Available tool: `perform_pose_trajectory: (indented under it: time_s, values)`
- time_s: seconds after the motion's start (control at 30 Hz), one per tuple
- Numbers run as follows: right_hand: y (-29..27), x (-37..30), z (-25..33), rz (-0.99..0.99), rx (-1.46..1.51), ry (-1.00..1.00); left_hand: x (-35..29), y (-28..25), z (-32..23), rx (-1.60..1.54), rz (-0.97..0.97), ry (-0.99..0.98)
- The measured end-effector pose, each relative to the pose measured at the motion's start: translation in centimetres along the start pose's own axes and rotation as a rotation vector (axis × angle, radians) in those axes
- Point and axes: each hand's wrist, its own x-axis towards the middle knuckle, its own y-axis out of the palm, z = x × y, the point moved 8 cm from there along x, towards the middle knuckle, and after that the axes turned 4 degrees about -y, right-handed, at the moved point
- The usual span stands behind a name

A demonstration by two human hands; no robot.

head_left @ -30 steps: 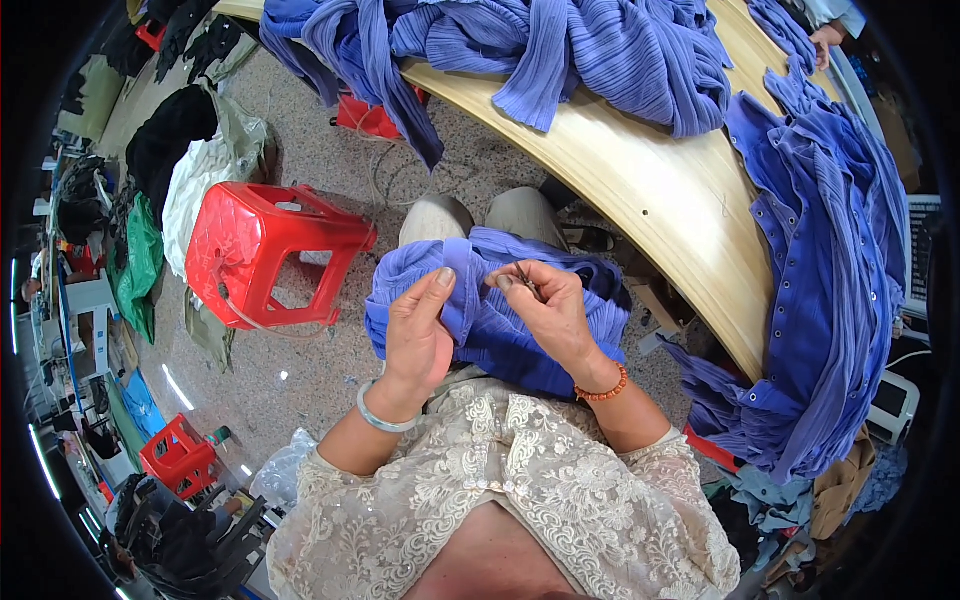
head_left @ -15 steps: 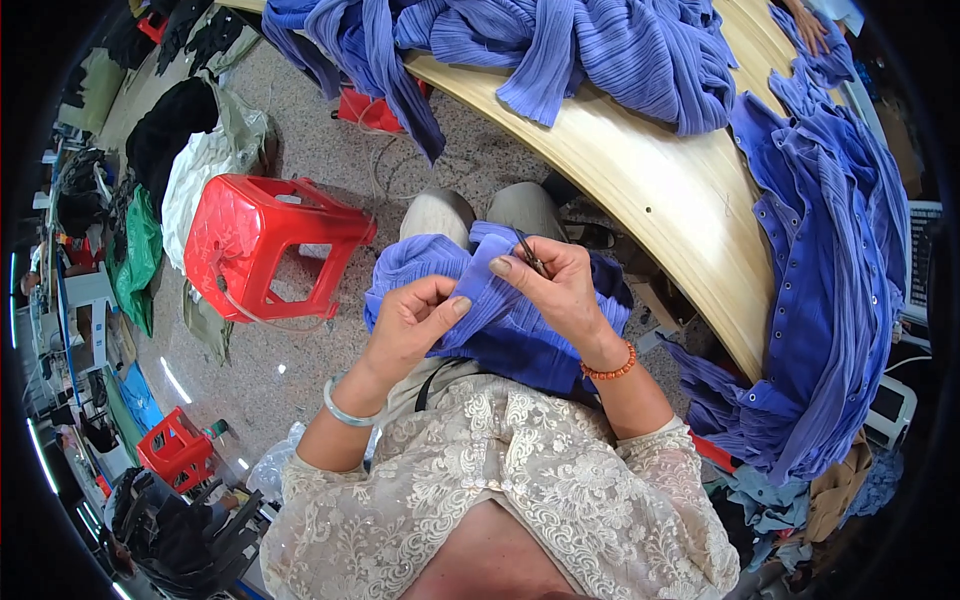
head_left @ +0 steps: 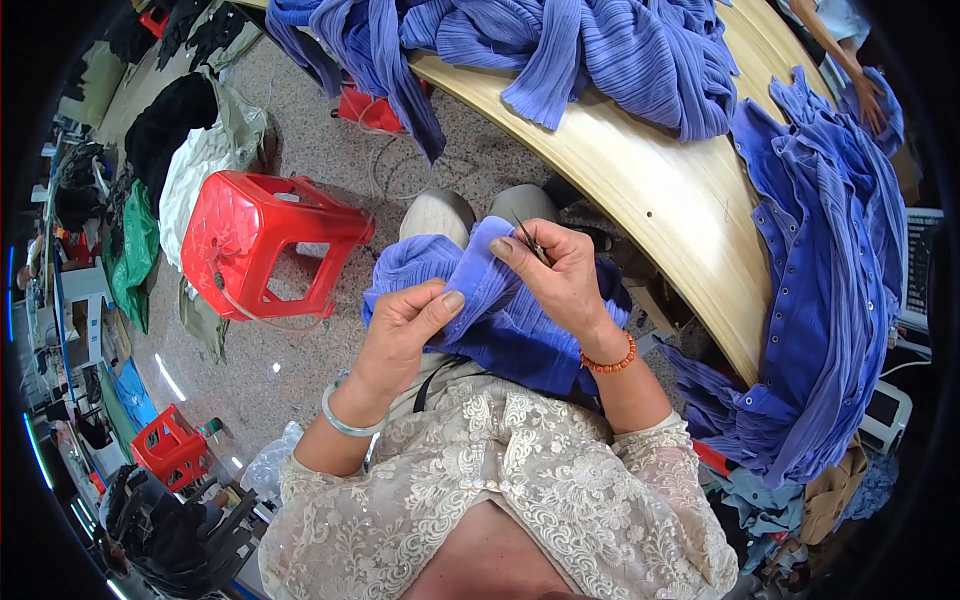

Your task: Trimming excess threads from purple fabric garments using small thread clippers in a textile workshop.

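A purple-blue ribbed garment [head_left: 400, 268] lies across my lap, with a smooth flat band raised from it. My left hand [head_left: 402, 325] pinches the lower part of this band between thumb and fingers. At the band's upper end, my right thumb presses the edge. In the same right hand [head_left: 562, 280] sits a small dark pair of thread snips [head_left: 522, 230], its pointed tips sticking up past the thumb. The fingers hide most of the snips' body, so I cannot see whether the blades are parted.
A curved wooden table [head_left: 640, 170] bears heaped purple garments [head_left: 640, 60]. More garments with metal eyelets [head_left: 800, 300] drape over its right side. A co-worker's hand [head_left: 868, 100] touches cloth at the far right. A red stool [head_left: 225, 235] stands left, with a hose across it.
The band has been lifted slightly and shows more of its flat face. My right hand and the snips' tips have shifted a little upward. The co-worker's hand has moved right and nearer.
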Motion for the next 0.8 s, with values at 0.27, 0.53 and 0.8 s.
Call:
perform_pose_trajectory:
  time_s: [0.27,0.53,0.8]
  values:
    - [-0.1,0.6,0.9,-0.01,-0.055,-0.015,-0.6,0.1,-0.9,-0.055,-0.007,-0.043]
    - [0.4,-3.1,-0.6,-0.047,-0.054,0.17,-0.4,0.6,-0.3,-0.218,-0.05,0.039]
    - [1.6,-3.3,1.3,-0.043,-0.223,-0.032,-0.5,1.9,-1.5,0.128,-0.043,0.335]
